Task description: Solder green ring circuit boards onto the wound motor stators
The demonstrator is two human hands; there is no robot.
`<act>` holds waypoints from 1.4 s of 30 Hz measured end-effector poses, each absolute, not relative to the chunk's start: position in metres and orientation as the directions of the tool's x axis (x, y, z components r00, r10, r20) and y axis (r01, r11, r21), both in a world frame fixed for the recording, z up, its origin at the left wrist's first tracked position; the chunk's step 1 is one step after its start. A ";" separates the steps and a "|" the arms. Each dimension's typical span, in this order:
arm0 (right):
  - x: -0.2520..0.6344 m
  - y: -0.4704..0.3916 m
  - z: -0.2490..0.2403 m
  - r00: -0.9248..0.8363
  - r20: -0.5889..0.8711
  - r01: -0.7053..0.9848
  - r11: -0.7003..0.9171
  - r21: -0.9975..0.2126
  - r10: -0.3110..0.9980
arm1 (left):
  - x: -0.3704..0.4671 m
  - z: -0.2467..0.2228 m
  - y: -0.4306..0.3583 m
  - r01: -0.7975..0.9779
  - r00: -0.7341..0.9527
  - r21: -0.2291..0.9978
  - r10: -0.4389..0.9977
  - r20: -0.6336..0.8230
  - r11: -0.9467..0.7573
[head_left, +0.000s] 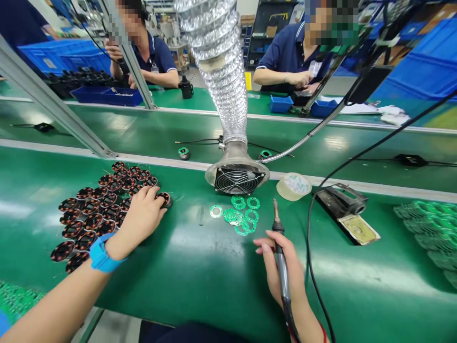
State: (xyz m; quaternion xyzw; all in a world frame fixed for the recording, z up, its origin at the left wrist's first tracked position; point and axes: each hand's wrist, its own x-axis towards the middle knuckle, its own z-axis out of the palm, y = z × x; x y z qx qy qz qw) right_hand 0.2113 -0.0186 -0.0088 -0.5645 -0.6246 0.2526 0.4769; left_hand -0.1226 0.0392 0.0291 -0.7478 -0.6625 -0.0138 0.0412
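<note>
My left hand (143, 214), with a blue strap (102, 255) at the wrist, has its fingers closed around a copper-wound motor stator (164, 199) at the right edge of a group. Several similar stators (91, 206) stand close together on the green bench, some hidden behind the hand. My right hand (294, 269) grips a soldering iron (277, 226) like a pen, its tip pointing up and away from me. Between the hands lies a loose pile of green ring-shaped circuit boards (233, 216).
A fume fan (239, 180) on a silver duct (224, 71) hangs beyond the boards. To the right are a tape roll (293, 186), an iron stand (342, 200) with a sponge (359, 228), stacked green boards (428, 233) and the black cable (310, 247). Co-workers sit opposite.
</note>
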 end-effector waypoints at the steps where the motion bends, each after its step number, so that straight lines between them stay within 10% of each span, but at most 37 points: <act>1: 0.211 -0.018 -0.010 0.071 0.321 0.477 0.251 -0.842 0.944 | -0.115 0.028 0.034 0.992 0.129 -0.022 0.989 0.072 -0.127; 8: 0.191 -0.028 0.005 -0.103 0.146 0.454 0.177 -0.873 0.984 | -0.081 0.038 -0.001 0.818 0.415 0.529 0.869 -0.272 -0.225; 14: 0.163 -0.038 0.011 -0.347 -0.008 0.557 0.199 -0.806 0.938 | -0.065 0.015 -0.010 0.730 0.515 0.621 0.827 -0.226 -0.285; 23: 0.157 -0.044 0.000 -0.104 0.205 0.494 0.230 -0.838 0.973 | -0.034 0.019 -0.003 0.534 0.577 0.818 0.800 -0.167 -0.214; 29: 0.178 -0.013 -0.007 0.192 0.259 0.512 0.129 -0.849 0.947 | -0.022 0.029 0.010 0.677 0.366 0.730 0.904 -0.223 -0.094; 35: 0.190 0.011 -0.013 -0.126 0.095 0.763 0.158 -0.626 0.987 | -0.042 0.011 0.021 0.792 0.434 0.505 0.898 -0.068 -0.344; 42: 0.170 0.005 -0.014 -0.231 0.060 0.795 0.224 -0.564 0.971 | -0.049 0.002 0.020 0.668 0.505 0.645 0.862 -0.028 -0.370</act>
